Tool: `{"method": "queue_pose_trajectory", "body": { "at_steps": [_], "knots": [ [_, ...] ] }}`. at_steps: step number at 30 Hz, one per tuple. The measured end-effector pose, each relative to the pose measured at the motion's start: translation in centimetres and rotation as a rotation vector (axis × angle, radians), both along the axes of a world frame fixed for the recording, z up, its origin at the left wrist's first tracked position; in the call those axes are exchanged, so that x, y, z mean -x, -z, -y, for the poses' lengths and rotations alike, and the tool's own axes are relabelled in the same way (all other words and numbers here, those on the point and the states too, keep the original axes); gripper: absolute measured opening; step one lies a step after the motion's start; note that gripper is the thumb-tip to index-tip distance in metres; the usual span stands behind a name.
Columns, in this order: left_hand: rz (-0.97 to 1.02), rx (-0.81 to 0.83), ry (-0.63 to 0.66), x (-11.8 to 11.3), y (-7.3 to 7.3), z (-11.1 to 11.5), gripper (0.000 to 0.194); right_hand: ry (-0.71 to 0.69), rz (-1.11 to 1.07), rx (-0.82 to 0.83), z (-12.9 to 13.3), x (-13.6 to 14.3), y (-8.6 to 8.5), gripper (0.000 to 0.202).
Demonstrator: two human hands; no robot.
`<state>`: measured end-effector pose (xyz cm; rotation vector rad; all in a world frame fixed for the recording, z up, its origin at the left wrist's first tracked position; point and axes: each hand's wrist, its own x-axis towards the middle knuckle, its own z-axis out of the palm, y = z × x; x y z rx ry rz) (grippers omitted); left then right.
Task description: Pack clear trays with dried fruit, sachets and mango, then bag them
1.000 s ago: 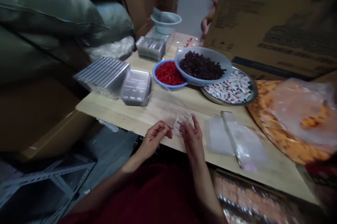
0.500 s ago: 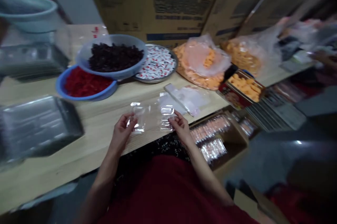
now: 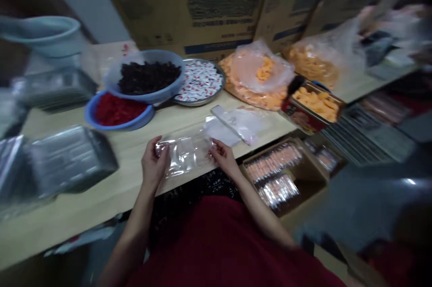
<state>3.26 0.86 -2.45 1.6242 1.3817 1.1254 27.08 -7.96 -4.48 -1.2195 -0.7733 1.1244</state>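
Plastic tray, clear and compartmented, spans the two hands at the front edge of the counter; whether its underside touches the wood, I cannot tell. Left hand has its grip closed on one end, thumb nearest the wearer; right hand pinches the opposite end between thumb and fingers. Just beyond the right hand lie flat plastic bags. Stacked clear trays stand to the left. Farther back, a translucent basin of dark pieces overlaps a blue bowl of red ones, beside a metal tray of white-and-red sachets.
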Motion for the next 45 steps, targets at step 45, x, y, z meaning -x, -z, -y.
{"method": "queue_pose_trajectory", "body": {
  "at_steps": [45],
  "knots": [
    [-0.581,-0.115,-0.561,9.5,-5.2,-23.4,0.008,-0.162,0.716,-0.371,-1.6,2.2,4.0,0.022]
  ]
}}
